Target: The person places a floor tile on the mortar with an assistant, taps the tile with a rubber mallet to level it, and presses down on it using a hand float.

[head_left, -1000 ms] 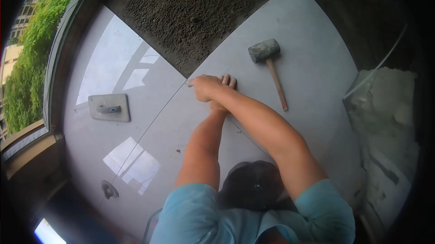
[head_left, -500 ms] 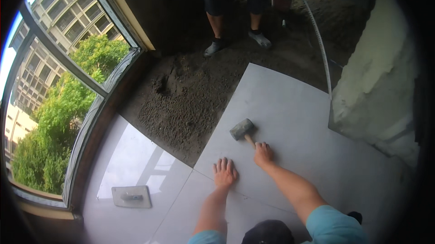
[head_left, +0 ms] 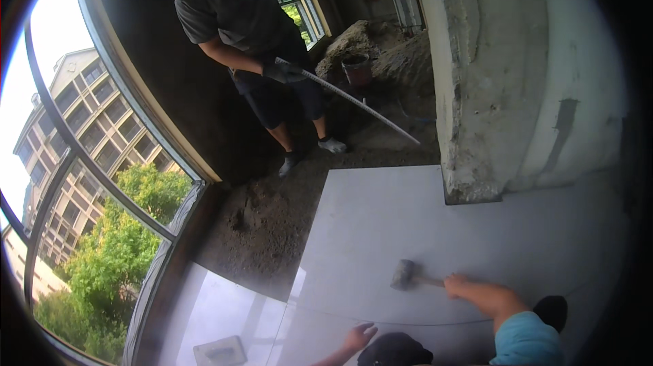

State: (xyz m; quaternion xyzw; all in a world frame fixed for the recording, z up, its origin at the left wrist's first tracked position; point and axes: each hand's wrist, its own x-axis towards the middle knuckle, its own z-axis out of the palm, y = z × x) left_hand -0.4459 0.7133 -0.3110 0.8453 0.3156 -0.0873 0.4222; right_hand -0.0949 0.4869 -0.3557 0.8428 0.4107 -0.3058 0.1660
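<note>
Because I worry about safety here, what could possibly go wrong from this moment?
The mallet in the right hand might chip the pale tile beneath it if it lands too hard. The left hand, which is free, could be bruised if it strays under the mallet. The co-worker's pole slants downward and may scratch the tile if dropped.

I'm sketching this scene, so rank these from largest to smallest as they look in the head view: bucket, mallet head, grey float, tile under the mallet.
1. Tile
2. Grey float
3. Mallet head and bucket: too alike to rank; the bucket stands farther from the camera.
</note>
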